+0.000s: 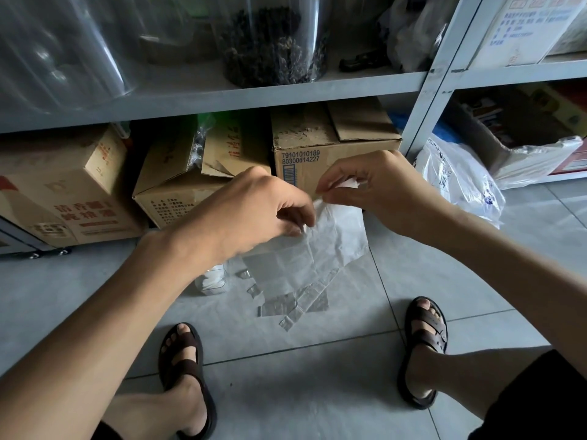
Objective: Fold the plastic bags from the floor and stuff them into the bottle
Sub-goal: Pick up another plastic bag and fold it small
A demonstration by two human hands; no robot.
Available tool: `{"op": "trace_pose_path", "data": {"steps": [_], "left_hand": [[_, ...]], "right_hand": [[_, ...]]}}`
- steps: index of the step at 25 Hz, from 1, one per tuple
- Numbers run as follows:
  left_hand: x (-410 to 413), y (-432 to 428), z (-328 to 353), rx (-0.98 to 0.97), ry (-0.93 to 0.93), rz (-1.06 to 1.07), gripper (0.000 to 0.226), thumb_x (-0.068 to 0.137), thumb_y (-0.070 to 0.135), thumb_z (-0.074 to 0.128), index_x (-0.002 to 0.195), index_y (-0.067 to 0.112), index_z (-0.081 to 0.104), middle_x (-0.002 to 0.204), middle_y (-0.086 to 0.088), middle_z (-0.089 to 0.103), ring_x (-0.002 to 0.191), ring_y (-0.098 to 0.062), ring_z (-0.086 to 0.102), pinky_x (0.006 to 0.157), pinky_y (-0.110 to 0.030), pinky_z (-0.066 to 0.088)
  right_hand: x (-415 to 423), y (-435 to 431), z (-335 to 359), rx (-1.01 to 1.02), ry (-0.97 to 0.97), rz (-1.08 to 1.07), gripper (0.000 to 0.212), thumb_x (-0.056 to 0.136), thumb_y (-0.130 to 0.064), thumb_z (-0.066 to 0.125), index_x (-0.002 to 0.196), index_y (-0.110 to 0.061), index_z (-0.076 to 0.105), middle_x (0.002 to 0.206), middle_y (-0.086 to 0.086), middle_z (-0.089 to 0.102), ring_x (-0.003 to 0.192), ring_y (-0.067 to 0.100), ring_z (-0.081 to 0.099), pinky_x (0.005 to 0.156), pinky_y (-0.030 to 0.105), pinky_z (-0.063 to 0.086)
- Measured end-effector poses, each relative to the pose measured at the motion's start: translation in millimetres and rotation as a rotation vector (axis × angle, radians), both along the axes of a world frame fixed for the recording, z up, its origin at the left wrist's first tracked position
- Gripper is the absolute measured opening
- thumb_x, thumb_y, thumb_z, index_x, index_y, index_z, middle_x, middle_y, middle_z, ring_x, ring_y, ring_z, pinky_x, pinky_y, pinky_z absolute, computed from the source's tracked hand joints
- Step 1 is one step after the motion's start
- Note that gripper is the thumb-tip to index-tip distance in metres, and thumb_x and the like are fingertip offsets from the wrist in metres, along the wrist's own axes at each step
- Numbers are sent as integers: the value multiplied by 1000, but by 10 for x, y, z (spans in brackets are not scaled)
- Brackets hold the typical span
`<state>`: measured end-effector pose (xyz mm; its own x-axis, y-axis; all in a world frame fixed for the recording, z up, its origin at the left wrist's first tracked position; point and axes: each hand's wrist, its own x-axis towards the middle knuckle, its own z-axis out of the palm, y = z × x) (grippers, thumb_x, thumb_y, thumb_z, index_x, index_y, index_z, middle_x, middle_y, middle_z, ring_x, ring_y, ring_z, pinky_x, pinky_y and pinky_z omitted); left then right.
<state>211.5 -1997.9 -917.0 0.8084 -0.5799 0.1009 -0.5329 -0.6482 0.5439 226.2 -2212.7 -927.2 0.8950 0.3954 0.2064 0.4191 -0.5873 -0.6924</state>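
Head view.

1. Left grip (263, 208): fingers curled, thumb and fingertips pinched together on the top edge of a translucent white plastic bag (336, 239). The grip is held up in front of the cartons.
2. Right grip (374, 185): thumb and forefinger pinched on the same top edge, just beside the left grip. A small fold of the film shows between the fingers.
3. The plastic bag hangs from both grips as a creased sheet. Its lower part spreads down toward the floor (317, 392); whether it touches the tiles cannot be told.
4. Clear plastic sheets (286, 301) lie flat on the floor below the hanging bag, between the two sandals (184, 360).
5. The bottle (212, 281), of clear plastic, sits on the floor just left of the hanging bag, partly hidden by the left forearm. White material shows inside it. Whether it stands upright or lies cannot be told.
6. A heap of printed white bags (460, 182) lies on the floor to the right, against the shelf post.
7. Brown cartons (317, 147) stand on the floor under the grey shelf (222, 96). A clear jar (273, 49) of dark contents stands on that shelf.
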Motion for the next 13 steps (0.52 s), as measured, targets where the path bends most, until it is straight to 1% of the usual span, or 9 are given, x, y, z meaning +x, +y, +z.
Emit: {"op": "trace_pose_path", "data": {"steps": [2,3,4,6,8,9,10,11,13], "left_hand": [[6,28,28,-24,-3,19,21,74,11,86,88,25,80,78,16,74,77,6,67,74,-11,50],[10,50,48,-46,-4,40,21,75,9,85,89,24,80,78,17,74,77,6,67,74,-9,50],[13,74,70,-62,-11,67,21,75,8,85,89,23,80,78,17,74,77,7,68,74,-8,49],[16,119,107,-68,-30,128,20,76,8,84,88,24,80,76,20,72,78,8,67,72,-4,47],[21,158,128,-62,-40,185,19,77,9,84,86,25,80,73,24,68,80,11,65,70,-1,44],[27,176,135,-57,-43,204,19,77,10,84,85,26,80,73,26,66,80,11,65,70,-1,44],[38,196,140,-50,-44,219,18,77,10,84,85,27,80,73,27,66,81,12,65,69,0,43],[49,215,144,-44,-40,232,18,78,11,83,84,27,80,74,27,66,81,12,64,69,1,42],[67,250,144,-42,-31,253,16,78,12,83,84,27,79,77,21,70,82,10,64,69,1,41]], "right_hand": [[18,5,-50,66,-11,-146,16,84,-20,77,94,-30,71,92,-15,69,86,-3,62,77,11,44],[26,0,-98,137,28,-253,18,85,-24,76,101,-28,69,99,-11,67,90,1,61,80,15,46],[13,-5,-146,232,127,-348,22,87,-28,74,108,-24,66,103,-8,65,92,6,60,80,19,47],[-59,3,-319,409,478,-436,34,91,-35,69,115,-12,59,107,1,63,93,14,57,80,23,42],[-187,71,-543,562,893,-421,48,88,-39,69,117,-4,55,109,14,62,97,23,53,84,29,41],[-263,130,-639,649,1074,-403,57,84,-43,72,124,-6,54,117,18,64,104,24,56,90,33,43],[-333,192,-713,728,1198,-373,63,82,-45,73,131,-11,53,123,19,65,112,26,59,98,36,45],[-389,248,-770,784,1254,-335,62,83,-45,70,134,-14,53,124,18,66,117,29,60,106,39,42],[-480,349,-829,845,1277,-268,53,88,-41,63,133,-13,56,124,16,68,120,28,61,112,41,39]]}}
